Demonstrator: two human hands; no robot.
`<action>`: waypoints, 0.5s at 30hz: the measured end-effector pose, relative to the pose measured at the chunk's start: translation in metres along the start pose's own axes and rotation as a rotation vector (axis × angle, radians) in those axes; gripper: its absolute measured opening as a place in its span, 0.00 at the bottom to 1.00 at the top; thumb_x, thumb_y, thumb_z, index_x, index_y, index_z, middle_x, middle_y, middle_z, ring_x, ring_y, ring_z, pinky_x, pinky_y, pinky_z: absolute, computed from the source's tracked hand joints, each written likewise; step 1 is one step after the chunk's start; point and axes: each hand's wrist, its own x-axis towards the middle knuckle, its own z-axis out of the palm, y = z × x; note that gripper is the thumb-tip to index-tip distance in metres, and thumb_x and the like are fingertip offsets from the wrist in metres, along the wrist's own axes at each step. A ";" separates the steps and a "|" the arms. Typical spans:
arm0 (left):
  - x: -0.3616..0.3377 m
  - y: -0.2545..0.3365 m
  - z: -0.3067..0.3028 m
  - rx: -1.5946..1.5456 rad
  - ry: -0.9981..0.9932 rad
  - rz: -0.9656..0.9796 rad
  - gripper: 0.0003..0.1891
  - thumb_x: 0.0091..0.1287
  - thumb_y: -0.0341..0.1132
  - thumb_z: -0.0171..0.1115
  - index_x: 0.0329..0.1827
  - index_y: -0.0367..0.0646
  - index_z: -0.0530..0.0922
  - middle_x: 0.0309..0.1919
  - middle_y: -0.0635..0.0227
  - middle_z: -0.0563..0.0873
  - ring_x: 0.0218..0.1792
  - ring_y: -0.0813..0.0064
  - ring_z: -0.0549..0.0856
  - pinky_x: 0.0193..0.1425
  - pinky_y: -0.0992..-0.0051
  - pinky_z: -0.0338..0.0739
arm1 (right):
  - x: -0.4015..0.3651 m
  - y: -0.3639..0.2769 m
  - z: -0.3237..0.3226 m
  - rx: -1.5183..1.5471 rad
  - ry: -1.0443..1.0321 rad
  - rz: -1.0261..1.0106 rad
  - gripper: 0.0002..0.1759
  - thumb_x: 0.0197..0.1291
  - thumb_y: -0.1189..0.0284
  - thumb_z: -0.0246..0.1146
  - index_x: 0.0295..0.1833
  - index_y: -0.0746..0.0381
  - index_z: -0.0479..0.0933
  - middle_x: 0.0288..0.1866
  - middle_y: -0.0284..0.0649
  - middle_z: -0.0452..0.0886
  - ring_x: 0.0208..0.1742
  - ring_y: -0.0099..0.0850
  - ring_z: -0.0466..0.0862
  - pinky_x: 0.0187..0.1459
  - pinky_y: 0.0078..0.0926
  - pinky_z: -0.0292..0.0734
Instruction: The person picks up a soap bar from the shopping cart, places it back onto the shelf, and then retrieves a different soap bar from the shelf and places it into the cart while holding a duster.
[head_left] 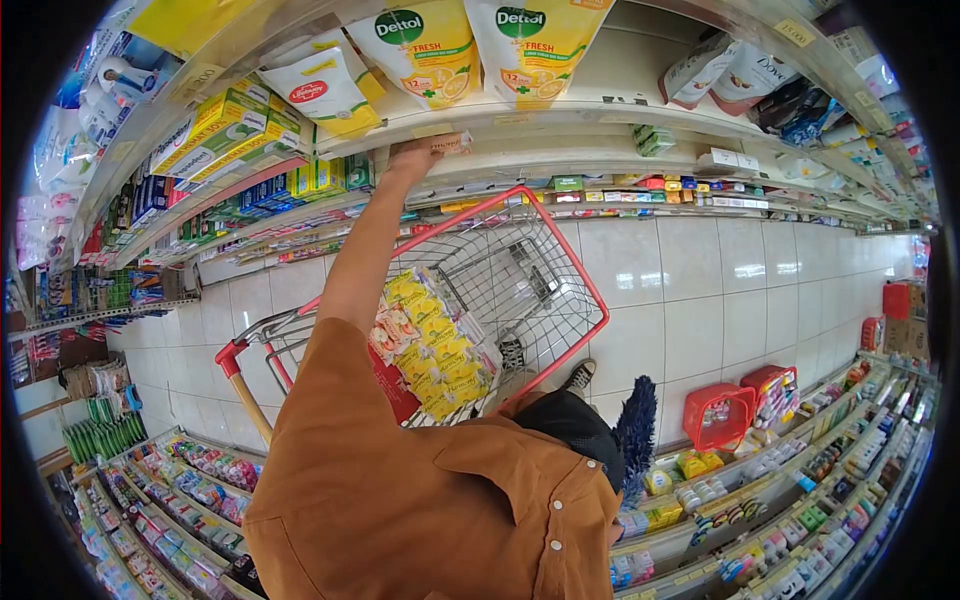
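My left hand (408,160) reaches far forward to the shelf, closed around a small pinkish-orange soap pack (452,144) just below the shelf edge. Beneath that arm stands a shopping cart (585,265) with a red rim. Yellow Harmony soap packs (435,345) lie stacked in it, beside a red printed pack (393,385). Only a sliver of my right hand (614,532) shows at my right side, by the lower end of a dark blue fluffy duster (637,430). It appears to grip the duster, though its fingers are mostly hidden.
Dettol pouches (415,50) and a Lifebuoy pouch (322,85) stand on the upper shelf. Boxed soaps (225,130) sit to the left, Dove pouches (750,75) to the right. Red baskets (718,418) rest on the tiled floor (700,280) near stocked shelves behind me.
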 end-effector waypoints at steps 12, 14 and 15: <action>0.006 0.003 0.016 0.023 0.208 -0.205 0.37 0.59 0.56 0.66 0.67 0.42 0.69 0.63 0.56 0.76 0.64 0.58 0.75 0.68 0.63 0.68 | 0.001 -0.008 0.006 -0.008 -0.008 -0.012 0.36 0.61 0.44 0.60 0.38 0.75 0.81 0.34 0.56 0.84 0.37 0.48 0.83 0.43 0.41 0.74; -0.001 0.006 0.010 0.050 0.283 -0.176 0.39 0.57 0.56 0.67 0.67 0.41 0.69 0.64 0.55 0.75 0.66 0.57 0.72 0.70 0.62 0.65 | 0.004 -0.009 0.007 -0.014 -0.011 -0.022 0.36 0.61 0.44 0.60 0.38 0.75 0.81 0.34 0.56 0.84 0.38 0.48 0.83 0.43 0.41 0.74; -0.008 0.008 0.009 0.048 0.329 -0.177 0.39 0.57 0.56 0.68 0.67 0.42 0.69 0.64 0.54 0.74 0.66 0.56 0.70 0.71 0.61 0.62 | 0.005 -0.010 0.007 -0.016 -0.012 -0.025 0.36 0.61 0.44 0.60 0.38 0.75 0.81 0.34 0.56 0.84 0.38 0.48 0.83 0.43 0.41 0.74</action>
